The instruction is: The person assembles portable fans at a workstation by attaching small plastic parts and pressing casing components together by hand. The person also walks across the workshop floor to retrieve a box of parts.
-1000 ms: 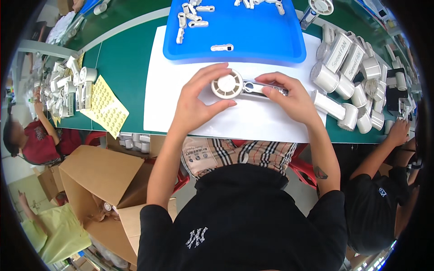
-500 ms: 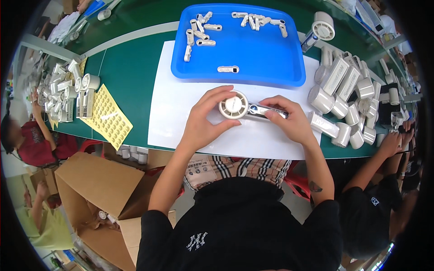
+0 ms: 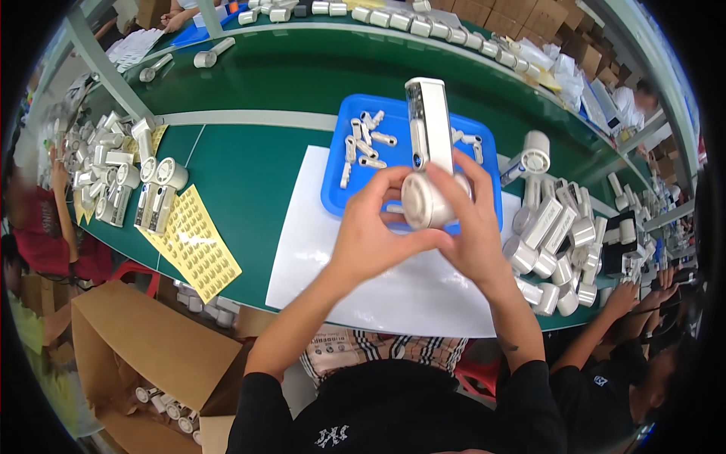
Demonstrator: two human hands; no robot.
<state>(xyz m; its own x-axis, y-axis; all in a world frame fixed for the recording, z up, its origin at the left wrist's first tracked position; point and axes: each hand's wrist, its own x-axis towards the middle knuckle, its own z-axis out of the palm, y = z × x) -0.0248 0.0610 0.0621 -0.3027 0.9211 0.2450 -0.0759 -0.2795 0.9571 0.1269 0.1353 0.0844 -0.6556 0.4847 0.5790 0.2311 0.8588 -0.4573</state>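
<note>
Both my hands hold a white handheld fan (image 3: 432, 121) over the tray's near part, its long handle pointing up and away. The fingers and thumb of my left hand (image 3: 367, 234) curve around the left side of its round head. My right hand (image 3: 476, 231) grips the head's right side, with fingers reaching the base of the handle. A dark glossy strip runs down the handle's left face. Behind the fan lies a blue tray (image 3: 389, 163) with several small white oblong parts (image 3: 384, 139), some hidden by the fan and my hand. A white sheet (image 3: 408, 299) lies beneath.
Fans are heaped on the right (image 3: 556, 242), beside one standing fan (image 3: 535, 155). At left, two fans (image 3: 155, 198) rest on a yellow sticker sheet (image 3: 203, 246), near another heap (image 3: 106, 163). An open carton (image 3: 151, 325) stands lower left. A co-worker's hand (image 3: 622, 299) is at right.
The fan has been lifted and turned from lying sideways to handle-up. My right hand has shifted from the handle to the head. The view has tilted to show more of the far side.
</note>
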